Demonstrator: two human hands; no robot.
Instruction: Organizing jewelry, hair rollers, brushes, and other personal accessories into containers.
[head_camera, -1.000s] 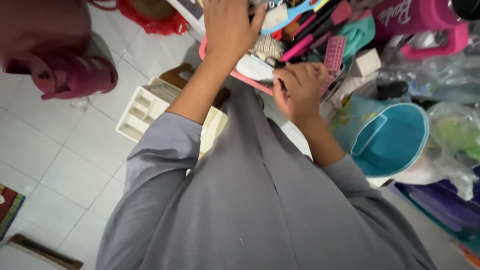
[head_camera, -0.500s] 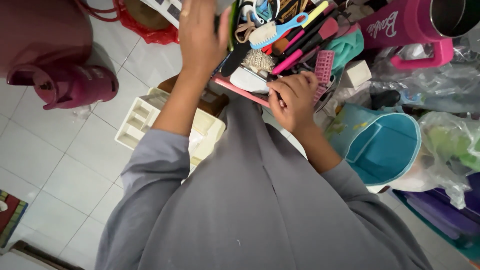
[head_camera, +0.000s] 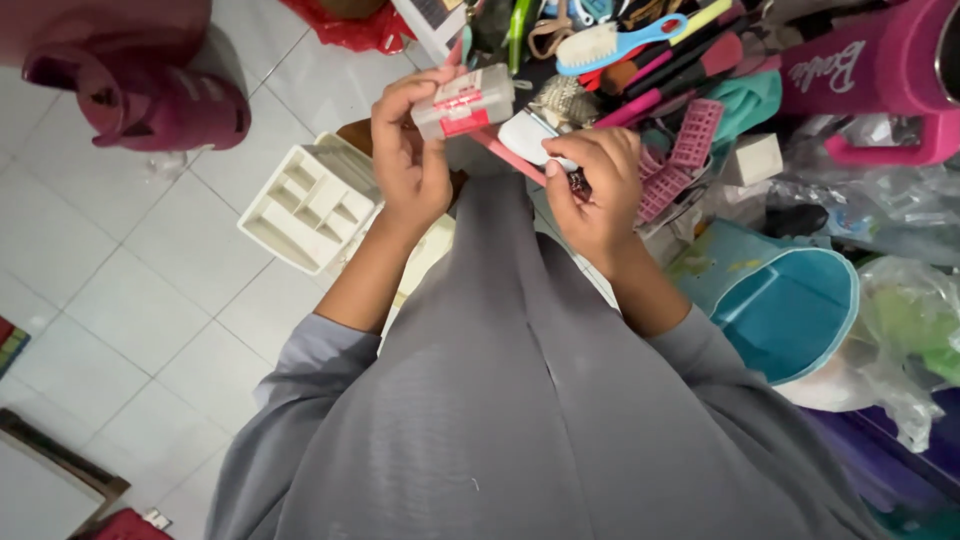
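My left hand (head_camera: 412, 155) holds a small clear plastic box (head_camera: 466, 100) with a pink and red label, lifted just in front of a pink tray (head_camera: 512, 158) crammed with brushes, combs and pink hair rollers (head_camera: 683, 160). My right hand (head_camera: 596, 185) is closed at the tray's near edge, pinching a small dark item (head_camera: 577, 183) that I cannot make out. A white brush with a blue handle (head_camera: 615, 42) lies on top of the pile. Grey sleeves and a grey garment fill the lower half of the view.
A cream divided organiser tray (head_camera: 310, 205) sits on the white tiled floor below my left arm. A maroon jug (head_camera: 150, 95) stands at the upper left. A teal bucket (head_camera: 790, 310), a pink mug (head_camera: 880, 80) and plastic bags (head_camera: 900, 320) crowd the right side.
My left hand came down out of the pile at the top and now holds the small clear box. My right hand stayed at the tray's edge. The view shifted slightly.
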